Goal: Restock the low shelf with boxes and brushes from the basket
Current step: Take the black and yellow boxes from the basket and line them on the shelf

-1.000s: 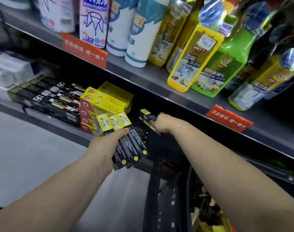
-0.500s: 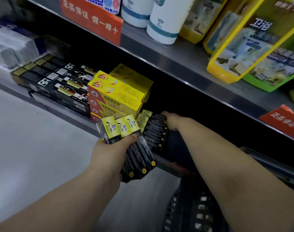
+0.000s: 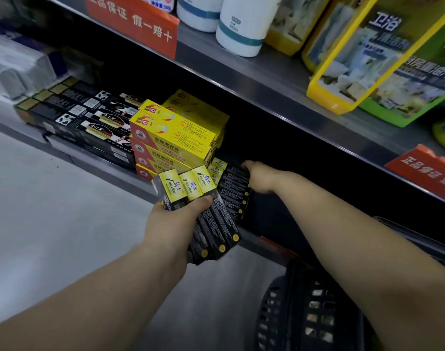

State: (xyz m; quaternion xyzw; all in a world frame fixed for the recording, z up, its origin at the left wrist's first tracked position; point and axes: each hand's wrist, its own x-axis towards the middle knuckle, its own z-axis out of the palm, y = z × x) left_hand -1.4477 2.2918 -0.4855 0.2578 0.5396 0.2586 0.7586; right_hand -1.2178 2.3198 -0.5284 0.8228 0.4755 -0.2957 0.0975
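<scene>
Left hand (image 3: 175, 224) is clasped round three boxes (image 3: 211, 224) while the shelved stack (image 3: 235, 191) is touched by the right hand (image 3: 260, 179), grip unclear; another box should be passed across next.

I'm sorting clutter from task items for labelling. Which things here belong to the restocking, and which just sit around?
Job: left hand gripping black-and-yellow boxes; right hand touching shelved stack; low shelf; basket.
Bystanders: yellow boxes; white bottles; cleaner packs; orange signs.

Shop aisle, retail shelving.
Metal shelves (image 3: 274, 79) stacked with identical boxed goods (image 3: 175, 134), cleaner bottles (image 3: 368, 59) upper right, orange shelf-edge tags (image 3: 132, 19), basket (image 3: 299, 312) lower right.
</scene>
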